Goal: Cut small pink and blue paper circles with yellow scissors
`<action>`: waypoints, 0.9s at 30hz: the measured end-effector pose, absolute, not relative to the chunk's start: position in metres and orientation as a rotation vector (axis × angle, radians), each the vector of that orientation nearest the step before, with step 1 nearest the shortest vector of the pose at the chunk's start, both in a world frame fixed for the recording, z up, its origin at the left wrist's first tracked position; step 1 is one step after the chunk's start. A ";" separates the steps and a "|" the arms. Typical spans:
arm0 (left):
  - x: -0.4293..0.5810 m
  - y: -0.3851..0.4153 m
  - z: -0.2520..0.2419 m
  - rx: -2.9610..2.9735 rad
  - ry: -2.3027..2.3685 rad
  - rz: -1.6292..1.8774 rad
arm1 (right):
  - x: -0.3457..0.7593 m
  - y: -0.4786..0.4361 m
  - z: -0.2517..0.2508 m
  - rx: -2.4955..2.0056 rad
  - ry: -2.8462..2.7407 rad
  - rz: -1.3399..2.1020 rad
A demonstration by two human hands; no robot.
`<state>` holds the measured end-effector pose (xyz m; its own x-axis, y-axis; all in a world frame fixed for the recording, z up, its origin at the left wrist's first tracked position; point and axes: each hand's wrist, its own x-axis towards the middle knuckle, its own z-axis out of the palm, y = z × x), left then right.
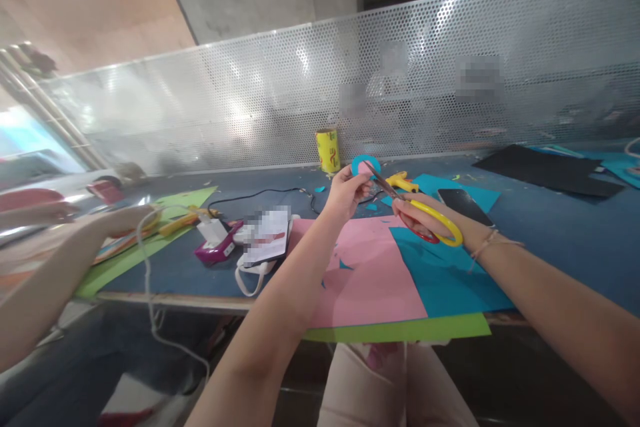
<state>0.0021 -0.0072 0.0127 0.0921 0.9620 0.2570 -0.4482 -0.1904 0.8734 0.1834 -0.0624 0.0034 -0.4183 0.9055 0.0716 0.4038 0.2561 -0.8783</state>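
My left hand [346, 190] pinches a small round blue paper piece with a pink centre [365, 166], held up above the table. My right hand [417, 217] grips yellow-handled scissors [434, 216], fingers through the loops, and the blades [379, 178] point up-left and touch the paper piece. Below my hands lie a pink sheet [367, 273], a blue sheet [447, 277] and a green sheet [400, 329] stacked at the table's near edge.
Another person's arm [45, 267] reaches in at the left over a green sheet [165, 227]. A phone and chargers with cables [240, 240], a yellow roll [327, 150], a yellow glue gun [403, 181], a dark phone [463, 203] and black sheets [547, 170] lie on the table. A perforated metal screen [320, 80] closes the back.
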 end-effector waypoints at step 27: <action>-0.003 0.003 0.007 1.098 0.810 1.615 | 0.190 -0.013 -0.028 -1.382 -1.652 0.808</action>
<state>-0.0031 0.0035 0.0067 -0.1079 0.9557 0.2738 -0.3524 -0.2943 0.8884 0.1898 -0.0128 -0.0275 -0.0653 0.9808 0.1837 0.4570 0.1930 -0.8683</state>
